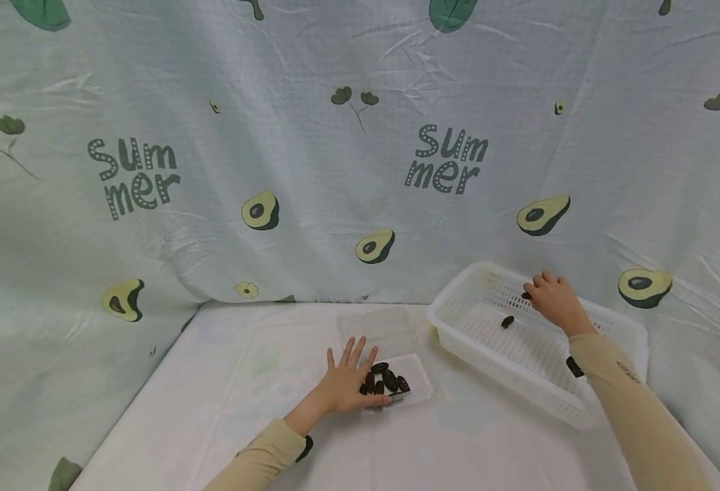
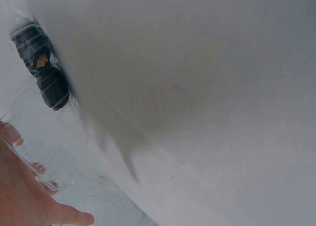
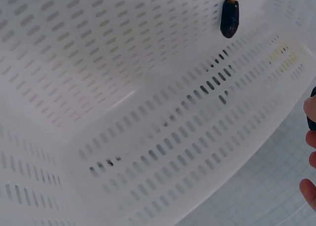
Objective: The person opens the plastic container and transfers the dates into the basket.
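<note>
My right hand (image 1: pixel 554 301) is over the far side of a white perforated plastic basket (image 1: pixel 458 348). Its fingertips pinch a dark, glossy, date-like fruit (image 1: pixel 527 296). Another such fruit (image 1: pixel 508 322) lies on the basket floor, its orange-brown end showing in the right wrist view (image 3: pixel 230 18). My left hand (image 1: pixel 343 383) spreads its fingers at the left side of a clear plastic box (image 1: pixel 420 376), thumb along the front edge. Several dark fruits (image 1: pixel 390 380) lie in that box. Two fruits (image 2: pixel 53 87) show through its wall in the left wrist view.
A clear, flat lid (image 1: pixel 378 326) lies behind the box on the white-covered table (image 1: pixel 231 389). Printed cloth (image 1: pixel 311 150) with avocados and lettering hangs behind the table. The basket stands at the right, close to the cloth.
</note>
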Motion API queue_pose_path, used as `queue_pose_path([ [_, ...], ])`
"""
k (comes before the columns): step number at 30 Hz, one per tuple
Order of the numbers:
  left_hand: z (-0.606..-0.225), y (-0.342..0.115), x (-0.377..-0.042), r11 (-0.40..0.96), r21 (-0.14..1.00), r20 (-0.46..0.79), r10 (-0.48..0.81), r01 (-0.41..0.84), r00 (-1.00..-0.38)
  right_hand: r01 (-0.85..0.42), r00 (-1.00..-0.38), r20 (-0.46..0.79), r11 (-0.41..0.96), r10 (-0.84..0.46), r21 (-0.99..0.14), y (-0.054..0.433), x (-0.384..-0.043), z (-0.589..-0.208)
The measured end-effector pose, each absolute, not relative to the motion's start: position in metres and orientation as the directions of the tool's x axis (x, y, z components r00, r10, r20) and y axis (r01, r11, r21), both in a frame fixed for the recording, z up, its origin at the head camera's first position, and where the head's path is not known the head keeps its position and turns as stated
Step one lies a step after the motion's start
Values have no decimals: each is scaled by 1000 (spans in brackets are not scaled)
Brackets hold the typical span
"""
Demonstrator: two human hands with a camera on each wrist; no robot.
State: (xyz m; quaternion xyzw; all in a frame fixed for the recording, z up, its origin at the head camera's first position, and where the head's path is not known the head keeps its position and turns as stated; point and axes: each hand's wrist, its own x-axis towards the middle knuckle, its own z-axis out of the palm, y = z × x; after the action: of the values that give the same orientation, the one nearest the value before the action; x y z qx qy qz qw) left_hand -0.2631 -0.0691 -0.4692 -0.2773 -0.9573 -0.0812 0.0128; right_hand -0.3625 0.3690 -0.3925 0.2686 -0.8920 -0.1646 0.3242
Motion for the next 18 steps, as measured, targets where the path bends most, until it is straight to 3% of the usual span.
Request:
queue_pose_path([
  [10, -467, -68, -263, 839, 143, 59, 522, 525, -851, -359, -625, 477, 770, -618, 527, 373, -368, -407],
  [18, -468, -67, -263, 842, 126, 57, 522, 525, -851, -368, -706, 394, 781, -588, 505, 371, -367, -412],
])
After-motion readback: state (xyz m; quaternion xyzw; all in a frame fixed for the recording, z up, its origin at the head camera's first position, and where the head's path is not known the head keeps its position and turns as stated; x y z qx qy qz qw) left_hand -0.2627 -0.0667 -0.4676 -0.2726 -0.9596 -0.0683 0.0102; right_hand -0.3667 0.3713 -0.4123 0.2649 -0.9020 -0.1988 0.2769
